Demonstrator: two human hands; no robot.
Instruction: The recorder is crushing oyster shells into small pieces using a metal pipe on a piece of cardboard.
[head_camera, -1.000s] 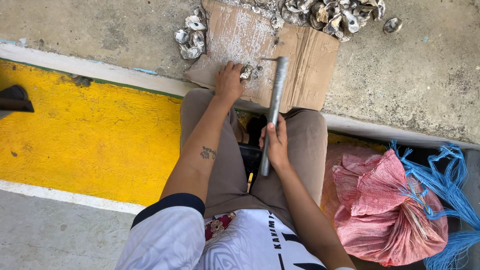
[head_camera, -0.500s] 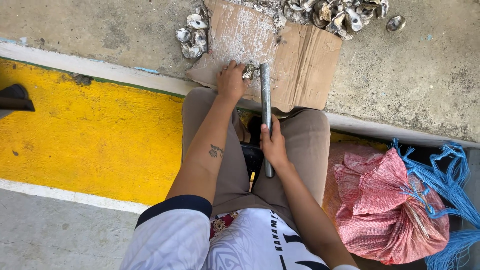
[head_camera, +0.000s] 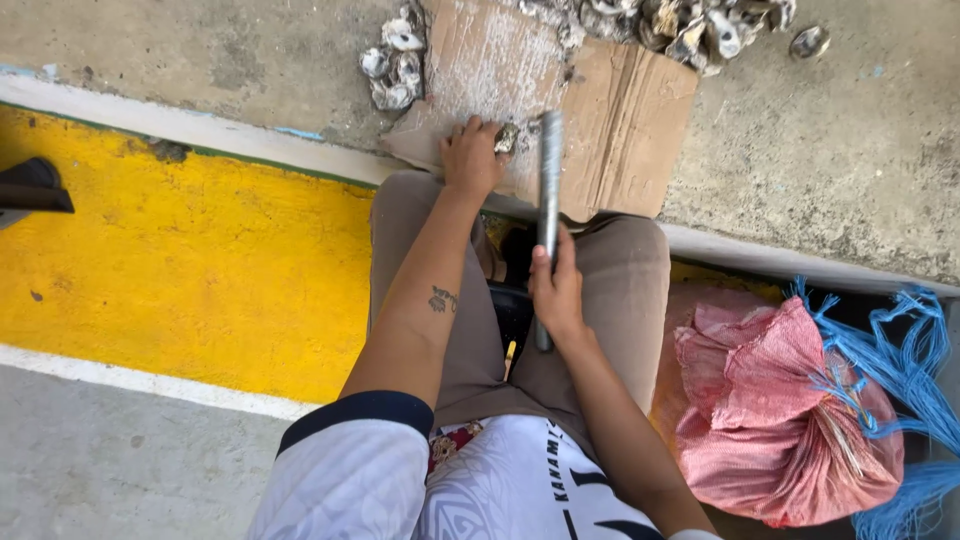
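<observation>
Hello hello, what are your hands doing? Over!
Left hand pinning shell on cardboard. Right hand gripping metal rod beside it. Nothing between.

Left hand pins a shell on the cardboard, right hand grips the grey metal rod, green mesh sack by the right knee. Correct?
Not quite: the head view shows the mesh sack is pink, not green. The left hand does pin a rough grey shell on the brown cardboard sheet; the right hand grips the grey metal rod.

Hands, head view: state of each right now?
Left hand: closed on a small shell piece, pressing it on the cardboard.
Right hand: closed around a grey metal rod, tip near the shell piece.
</observation>
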